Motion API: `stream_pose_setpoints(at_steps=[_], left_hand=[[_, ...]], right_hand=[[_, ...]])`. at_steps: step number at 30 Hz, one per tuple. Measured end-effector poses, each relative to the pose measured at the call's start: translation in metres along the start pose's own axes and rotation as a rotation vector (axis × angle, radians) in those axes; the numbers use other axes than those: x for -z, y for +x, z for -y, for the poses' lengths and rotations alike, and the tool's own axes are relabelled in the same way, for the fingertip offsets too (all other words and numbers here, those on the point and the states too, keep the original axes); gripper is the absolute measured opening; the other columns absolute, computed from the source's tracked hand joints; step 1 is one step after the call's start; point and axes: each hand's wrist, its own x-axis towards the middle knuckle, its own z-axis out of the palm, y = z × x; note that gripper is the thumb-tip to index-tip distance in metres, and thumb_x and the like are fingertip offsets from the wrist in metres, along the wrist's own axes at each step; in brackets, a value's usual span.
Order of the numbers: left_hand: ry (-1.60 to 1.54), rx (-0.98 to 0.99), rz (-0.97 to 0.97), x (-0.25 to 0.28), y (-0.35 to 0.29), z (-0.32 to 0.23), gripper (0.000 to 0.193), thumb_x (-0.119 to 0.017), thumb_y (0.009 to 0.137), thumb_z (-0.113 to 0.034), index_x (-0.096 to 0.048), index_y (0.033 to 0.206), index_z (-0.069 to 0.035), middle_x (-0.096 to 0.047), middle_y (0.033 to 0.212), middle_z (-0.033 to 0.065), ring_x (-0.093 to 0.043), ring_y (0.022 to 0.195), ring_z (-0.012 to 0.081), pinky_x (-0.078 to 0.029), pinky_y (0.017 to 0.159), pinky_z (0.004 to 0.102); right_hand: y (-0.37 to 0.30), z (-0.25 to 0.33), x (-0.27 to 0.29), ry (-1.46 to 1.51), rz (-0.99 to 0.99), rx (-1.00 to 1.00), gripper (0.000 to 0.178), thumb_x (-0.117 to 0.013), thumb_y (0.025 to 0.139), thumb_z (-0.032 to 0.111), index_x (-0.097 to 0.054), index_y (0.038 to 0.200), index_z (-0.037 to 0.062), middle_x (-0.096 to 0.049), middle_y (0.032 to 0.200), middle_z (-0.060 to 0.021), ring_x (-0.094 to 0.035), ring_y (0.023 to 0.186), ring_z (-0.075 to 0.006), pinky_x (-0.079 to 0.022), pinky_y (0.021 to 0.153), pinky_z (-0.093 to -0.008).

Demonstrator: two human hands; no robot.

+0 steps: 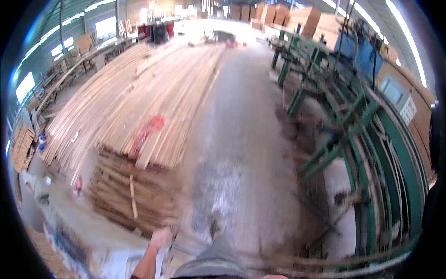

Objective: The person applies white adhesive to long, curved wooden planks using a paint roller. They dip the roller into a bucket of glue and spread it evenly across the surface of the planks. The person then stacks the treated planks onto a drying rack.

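My left hand (161, 237) is low in the view, just short of a stack of dark wooden strips (111, 195). It looks bunched, but motion blur hides the fingers and anything in them. White sheet-like material (118, 264) lies beside the left forearm. Only a sliver of skin, perhaps my right hand (275, 277), shows at the bottom edge, its fingers hidden. A long thin bar (325, 269) curves across the lower right; I cannot tell whether either hand touches it. Beyond the dark stack spreads a wide layer of pale wooden strips (172, 88), with a red strap-like thing (148, 132) on it.
A concrete aisle (241, 116) runs ahead, to the right of the wood. Green metal machine frames (357, 139) line its right side, with a blue machine (360, 56) and large brown boxes (302, 21) behind. Another wood stack (23, 146) stands at far left.
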Motion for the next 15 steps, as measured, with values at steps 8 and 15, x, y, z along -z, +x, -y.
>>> stream_pose_setpoints(at_steps=[8, 15], left_hand=[[-0.047, 0.477, -0.099, -0.046, 0.124, -0.092, 0.021, -0.061, 0.095, -0.036, -0.063, 0.101, -0.016, -0.068, 0.097, 0.0062, -0.065, 0.088, 0.0223, -0.052, 0.077, 0.0415], [-0.106, 0.640, -0.173, -0.049, 0.293, -0.221, 0.032, -0.059, 0.097, -0.040, -0.062, 0.112, -0.013, -0.068, 0.106, 0.0094, -0.064, 0.098, 0.0266, -0.052, 0.084, 0.0446]], right_hand=[[0.145, 0.386, 0.343, 0.264, -0.178, 0.223, 0.042, -0.056, 0.092, 0.039, -0.080, 0.090, 0.0050, -0.076, 0.082, -0.0108, -0.070, 0.069, -0.0208, -0.054, 0.065, -0.0357], [0.232, 0.653, 0.527, 0.501, -0.116, 0.501, 0.041, -0.059, 0.097, 0.040, -0.068, 0.107, 0.0018, -0.076, 0.094, -0.0165, -0.071, 0.072, -0.0226, -0.056, 0.067, -0.0381]])
